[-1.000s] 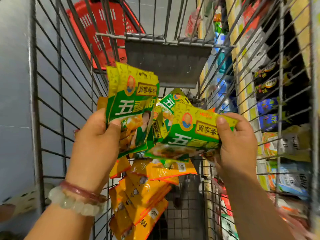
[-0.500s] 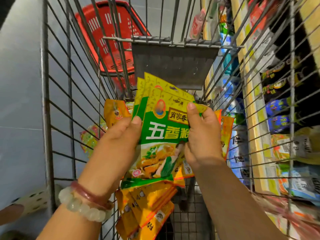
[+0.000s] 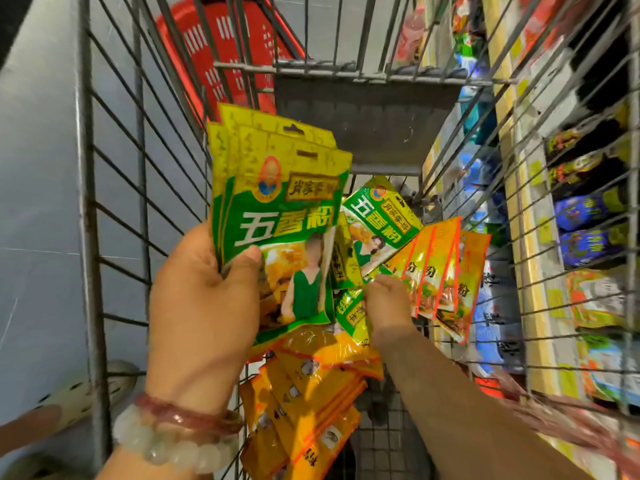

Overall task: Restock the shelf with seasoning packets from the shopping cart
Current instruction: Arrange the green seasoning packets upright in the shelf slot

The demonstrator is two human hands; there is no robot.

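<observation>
Left hand [image 3: 204, 289] is clamping a fanned stack of green packets [image 3: 277, 216] above the cart [image 3: 114, 209]; right hand [image 3: 388, 303] is pinching another down among the loose ones (grip partly hidden). That fan is risking sliding apart.

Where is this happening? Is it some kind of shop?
Very likely a grocery store aisle: a wire shopping cart holds seasoning packets, stocked shelves of packaged goods run along the right, and a red shopping basket sits beyond the cart.

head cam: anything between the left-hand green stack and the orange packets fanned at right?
Yes, in the head view: loose green packets and the right hand reaching among them sit between the left hand's green stack and the orange fan.
</observation>
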